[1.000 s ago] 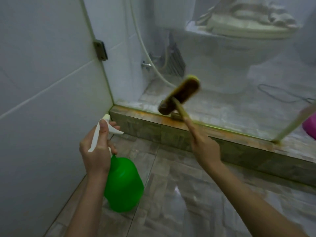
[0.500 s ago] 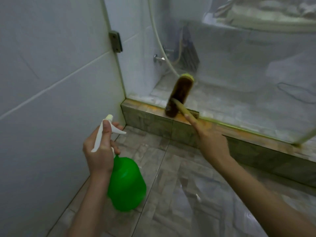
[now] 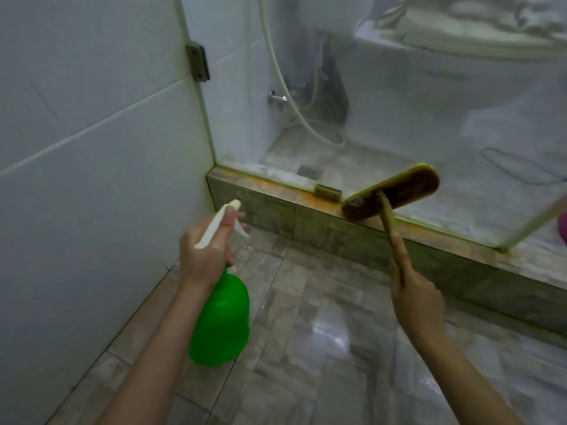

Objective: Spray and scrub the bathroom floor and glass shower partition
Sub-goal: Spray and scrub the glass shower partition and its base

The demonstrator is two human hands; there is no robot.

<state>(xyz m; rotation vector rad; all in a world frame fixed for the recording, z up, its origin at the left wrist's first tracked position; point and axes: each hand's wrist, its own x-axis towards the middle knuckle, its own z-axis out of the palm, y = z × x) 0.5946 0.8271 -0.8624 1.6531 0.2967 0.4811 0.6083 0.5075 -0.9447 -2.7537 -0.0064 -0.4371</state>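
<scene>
My left hand [image 3: 205, 253] grips the white trigger head of a green spray bottle [image 3: 221, 323], held above the wet grey floor tiles [image 3: 306, 348] near the left wall. My right hand [image 3: 412, 297] holds the wooden handle of a scrub brush [image 3: 394, 193]. The brush head rests tilted against the bottom of the glass shower partition [image 3: 399, 118], its lower end on the tiled curb [image 3: 276, 210]. The glass looks hazy and streaked.
A white tiled wall [image 3: 92, 148] stands close on the left, with a metal hinge [image 3: 198, 61] on the glass edge. Behind the glass are a toilet [image 3: 460, 56], a white hose [image 3: 276, 72], a tap and a floor drain. A pink object [image 3: 563, 223] shows at the right edge.
The brush head has swung from near upright to a flatter tilt and slid right along the base of the glass. My left hand keeps the bottle in about the same place.
</scene>
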